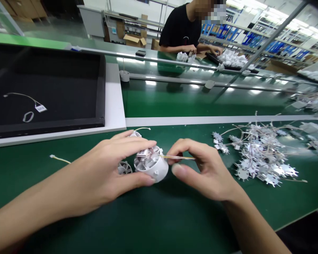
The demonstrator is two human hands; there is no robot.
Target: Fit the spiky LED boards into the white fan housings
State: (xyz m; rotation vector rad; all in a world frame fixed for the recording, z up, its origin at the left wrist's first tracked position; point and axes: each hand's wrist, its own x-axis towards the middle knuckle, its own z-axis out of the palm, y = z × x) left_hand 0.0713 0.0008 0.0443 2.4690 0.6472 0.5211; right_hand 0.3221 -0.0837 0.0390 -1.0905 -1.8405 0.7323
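My left hand (106, 169) grips a round white plastic housing (152, 165) between thumb and fingers, just above the green table. A small board with a label sits in the housing's open top. My right hand (201, 169) pinches a thin yellow-white wire (178, 157) that runs out of the housing to the right. A second small white finned part (124, 167) lies on the table by my left fingers. Another white piece peeks out behind my left index finger.
A pile of star-shaped metal boards with wires (257, 151) lies to the right. A black tray (42, 88) holding loose wires sits at the back left. A short wire (59, 159) lies on the table. Across the conveyor a person in black (180, 31) handles white parts.
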